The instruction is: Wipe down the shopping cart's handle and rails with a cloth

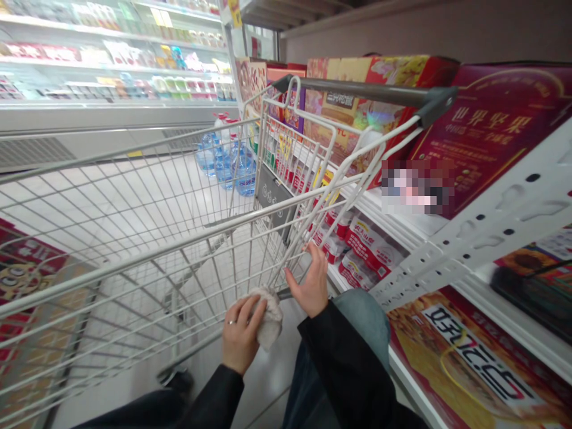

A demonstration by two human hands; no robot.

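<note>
My left hand [241, 336], with a ring on one finger, is shut on a crumpled grey-white cloth [269, 319] low at the near rim of a white wire shopping cart [147, 238]. My right hand [310, 283] is just to the right of the cloth, its fingers apart and pointing up. Those fingertips reach the cart's wire mesh, and the hand holds nothing. The cart's grey handle [361, 92] runs across the far end.
On the right, a white metal shelf [504, 220] carries red gift boxes [491, 125] and red-and-white packets [361, 250]. Large water bottles [235, 167] stand beyond the cart. A refrigerated display case [111, 65] lines the left side above a tiled floor.
</note>
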